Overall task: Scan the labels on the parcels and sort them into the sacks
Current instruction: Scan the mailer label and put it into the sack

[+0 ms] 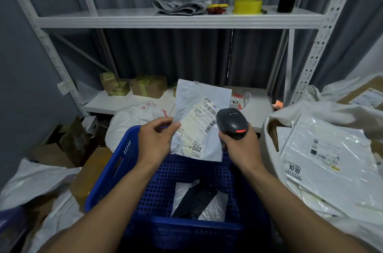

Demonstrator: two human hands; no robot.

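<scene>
Parcel (202,120) is pinched at its edge by the left hand (156,138) above the crate (107,172); scanner (232,123) is gripped by the right hand (240,143), beside its label (200,123).

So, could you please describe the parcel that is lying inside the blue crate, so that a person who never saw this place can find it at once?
Start at the blue perforated crate directly below the person's two forearms. On its floor lies a single flat parcel, a crinkled silvery-white mailer bag. A wide black band crosses it diagonally, and no label shows, unlike the labelled grey mailer held above it.
</scene>
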